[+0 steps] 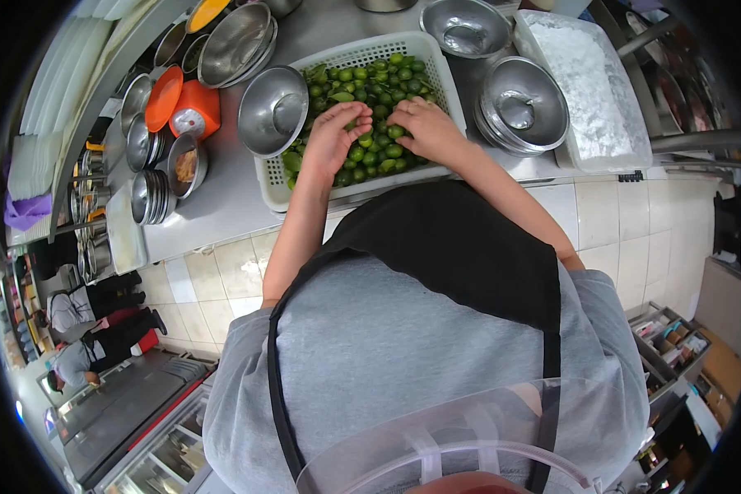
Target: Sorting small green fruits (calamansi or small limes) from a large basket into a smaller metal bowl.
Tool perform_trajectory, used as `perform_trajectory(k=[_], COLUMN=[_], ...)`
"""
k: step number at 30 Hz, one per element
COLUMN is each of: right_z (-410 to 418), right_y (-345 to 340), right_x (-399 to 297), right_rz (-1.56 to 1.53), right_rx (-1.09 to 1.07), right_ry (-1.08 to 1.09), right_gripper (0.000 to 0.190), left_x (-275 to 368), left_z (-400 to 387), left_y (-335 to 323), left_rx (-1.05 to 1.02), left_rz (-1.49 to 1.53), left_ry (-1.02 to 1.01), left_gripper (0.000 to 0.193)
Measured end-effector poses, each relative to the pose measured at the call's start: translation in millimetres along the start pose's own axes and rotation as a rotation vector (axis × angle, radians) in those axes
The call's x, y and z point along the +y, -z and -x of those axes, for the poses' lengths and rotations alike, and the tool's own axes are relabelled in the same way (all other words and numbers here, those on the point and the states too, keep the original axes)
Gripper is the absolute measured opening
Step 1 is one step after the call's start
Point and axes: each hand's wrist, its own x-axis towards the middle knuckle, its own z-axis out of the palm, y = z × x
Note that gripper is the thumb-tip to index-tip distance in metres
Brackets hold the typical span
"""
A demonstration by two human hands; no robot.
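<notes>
A white perforated plastic basket [454, 92] holds many small green citrus fruits [383, 92], some with leaves. My left hand [339, 133] is over the fruits with its fingers curled; a bit of green shows at the fingers, but whether it is held I cannot tell. My right hand [423, 126] reaches in from the right, its thumb and fingers closed around a green citrus fruit [396, 131]. A steel bowl [273, 111] leans on the basket's left edge, its inside showing no fruit.
Stacked steel bowls [522, 105] and a tub of white powder [586, 86] stand right on the steel table [222, 204]. An orange scale [196, 111], more bowls and a small bowl of brownish food [186, 167] are left. Two people [77, 364] are farther off, lower left.
</notes>
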Motion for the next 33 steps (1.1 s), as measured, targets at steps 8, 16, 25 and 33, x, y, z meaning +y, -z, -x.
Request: perform_trajectory(k=[8, 16, 25, 33], right_z=[-9, -5, -5, -4], right_y=[-6, -7, -7, -2], right_x=[-9, -1, -3, -4], right_rz=[-0.914, -1.003, -0.849, -0.709], right_rx=[0.378, 0.423, 0.418, 0.427], right_ry=[-0.325, -0.288, -0.266, -0.248], right_gripper=[0.029, 0.018, 0.013, 0.012], left_x=[-8, -4, -6, -10], left_z=[11, 12, 9, 9], left_y=[-26, -31, -29, -29], left_rx=[-0.009, 0.001, 0.008, 0.009], left_rz=[-0.119, -0.146, -0.214, -0.171], left_ry=[0.027, 0.003, -0.013, -0.002], left_gripper=[0.029, 0.028, 0.026, 0.025])
